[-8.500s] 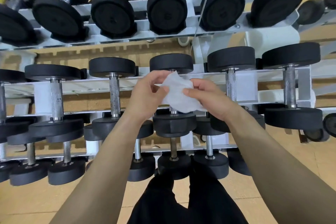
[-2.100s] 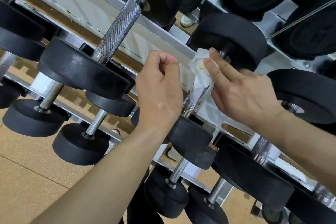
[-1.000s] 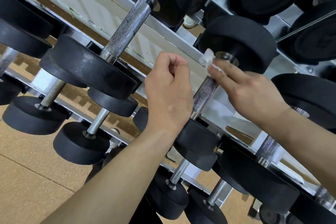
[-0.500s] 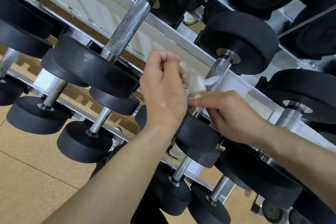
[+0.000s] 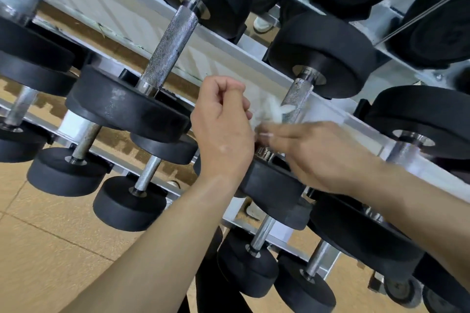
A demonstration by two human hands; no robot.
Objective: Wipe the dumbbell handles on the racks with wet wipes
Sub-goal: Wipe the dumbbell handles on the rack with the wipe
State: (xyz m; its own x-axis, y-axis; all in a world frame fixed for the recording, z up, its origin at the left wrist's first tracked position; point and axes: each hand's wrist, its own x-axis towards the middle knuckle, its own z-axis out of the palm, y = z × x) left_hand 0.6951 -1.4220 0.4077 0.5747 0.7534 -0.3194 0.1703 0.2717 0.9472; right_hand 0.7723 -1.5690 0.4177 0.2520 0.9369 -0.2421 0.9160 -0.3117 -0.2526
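1. Dumbbell handle (image 5: 296, 98): knurled steel, on the middle tier of the rack (image 5: 229, 56), at centre of view. Slopes from an upper black head (image 5: 323, 53) down to a lower black head (image 5: 274, 188). Stands just right of the left hand and above the right hand. Lower end hidden behind the right hand.
2. Wet wipe (image 5: 269, 110): white, bunched, lying against the left side of the handle towards its lower half. Blurred; edges not clear.
3. Left hand (image 5: 223, 129): back turned to the camera, fingers curled in on the palm as a fist. Sits just left of the wipe. Touching it or a hair apart: cannot tell.
4. Right hand (image 5: 318, 155): reaches in from the right, across the lower end of the handle. Motion-blurred. Fingertips (image 5: 264, 134) appear pinched on the bottom edge of the wipe.
5. Neighbouring dumbbell (image 5: 170, 46): same tier, to the left, knurled handle bare, well apart from both hands.
6. Rack: white-painted rails, seen tilted. Tiers above and below loaded with further black dumbbells, including smaller dumbbells (image 5: 129, 203) on the bottom tier with plain steel handles.
7. Floor (image 5: 50, 249): tan, seamed, showing under and left of the rack. Dark trouser leg (image 5: 211, 274) visible between the two forearms at bottom centre.
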